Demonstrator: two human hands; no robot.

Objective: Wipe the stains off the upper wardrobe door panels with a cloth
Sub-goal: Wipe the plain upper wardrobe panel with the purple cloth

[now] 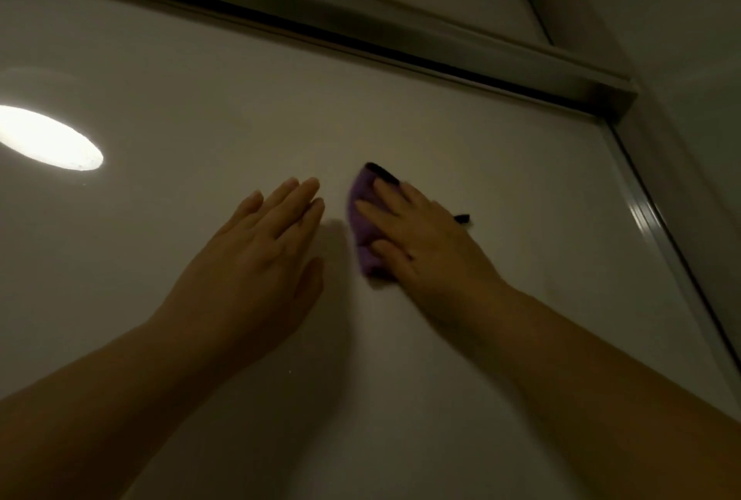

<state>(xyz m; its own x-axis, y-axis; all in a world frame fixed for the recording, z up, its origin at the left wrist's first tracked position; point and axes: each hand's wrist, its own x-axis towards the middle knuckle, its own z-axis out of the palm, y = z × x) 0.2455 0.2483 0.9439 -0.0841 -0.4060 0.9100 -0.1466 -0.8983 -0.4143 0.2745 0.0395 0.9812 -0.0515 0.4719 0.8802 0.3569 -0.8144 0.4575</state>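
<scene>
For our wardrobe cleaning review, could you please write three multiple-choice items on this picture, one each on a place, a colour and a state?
1. Where does the bright light reflection lie on the door panel?
A. left of both hands
B. between the hands
C. right of the cloth

2. What colour is the cloth?
A. white
B. purple with a dark edge
C. green

3. How is the left hand placed?
A. closed on the cloth
B. clenched in a fist
C. open and flat, holding nothing

Answers:
1. A, the glare sits at the far left edge.
2. B, purple fabric shows beside the right hand, which presses on it.
3. C, its fingers are spread flat, apart from the cloth.
</scene>
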